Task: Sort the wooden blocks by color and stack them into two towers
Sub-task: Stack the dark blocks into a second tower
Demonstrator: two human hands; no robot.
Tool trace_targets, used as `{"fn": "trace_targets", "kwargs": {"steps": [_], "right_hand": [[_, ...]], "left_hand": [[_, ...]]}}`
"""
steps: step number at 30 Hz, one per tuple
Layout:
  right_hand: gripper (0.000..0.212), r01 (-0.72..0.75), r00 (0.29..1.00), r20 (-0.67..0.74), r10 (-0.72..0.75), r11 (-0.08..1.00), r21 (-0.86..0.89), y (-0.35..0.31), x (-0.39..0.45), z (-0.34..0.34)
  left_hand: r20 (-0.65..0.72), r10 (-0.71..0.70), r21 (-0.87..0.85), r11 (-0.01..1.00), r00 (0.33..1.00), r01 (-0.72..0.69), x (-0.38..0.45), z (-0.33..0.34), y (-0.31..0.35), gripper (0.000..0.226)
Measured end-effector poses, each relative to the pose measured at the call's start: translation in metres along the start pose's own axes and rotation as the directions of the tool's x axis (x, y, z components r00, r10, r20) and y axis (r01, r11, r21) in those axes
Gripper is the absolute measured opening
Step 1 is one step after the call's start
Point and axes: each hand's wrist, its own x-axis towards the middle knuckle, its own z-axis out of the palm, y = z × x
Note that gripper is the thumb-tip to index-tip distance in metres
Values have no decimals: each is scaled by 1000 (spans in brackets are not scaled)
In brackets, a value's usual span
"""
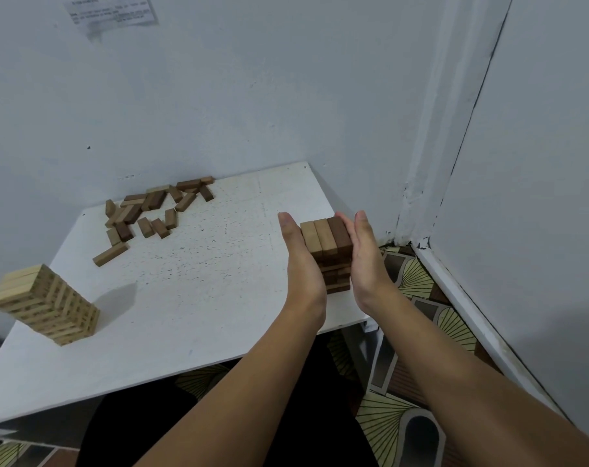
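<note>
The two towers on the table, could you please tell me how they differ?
The light tower is pale wood and stands untouched near the table's left edge. The brown tower is darker and stands near the right edge, flanked by the left hand and right hand, fingers straight. The light tower has more layers. Both are stacks of crosswise layers.

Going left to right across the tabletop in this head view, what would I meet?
Pale block tower → loose pile of blocks → left hand → brown block tower → right hand.

Left hand (301, 261) and right hand (363, 261) flat, fingers straight, palms facing inward, forearms extended.
</note>
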Motion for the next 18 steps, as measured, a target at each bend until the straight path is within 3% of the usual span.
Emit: {"fn": "trace_targets", "kwargs": {"steps": [2,8,11,14,18], "right_hand": [[67,8,1000,-1,-8,1000,-11,-1,-1,0],[65,114,992,-41,-121,983,-145,-24,3,-3],[60,168,984,1,-176,936,-310,-48,10,5],[53,293,954,124,-273,764,-575,-72,19,23],[52,463,884,374,-280,422,-779,-89,32,71]], "left_hand": [[15,20,28,999,1000,-20,1,-2,-1,61],[-25,101,91,991,995,-98,4,-31,19,104],[-59,261,341,913,964,-226,22,-67,29,78],[21,418,653,683,908,-329,47,-120,35,58],[-21,389,883,439,921,-166,66,-180,46,58]]}}
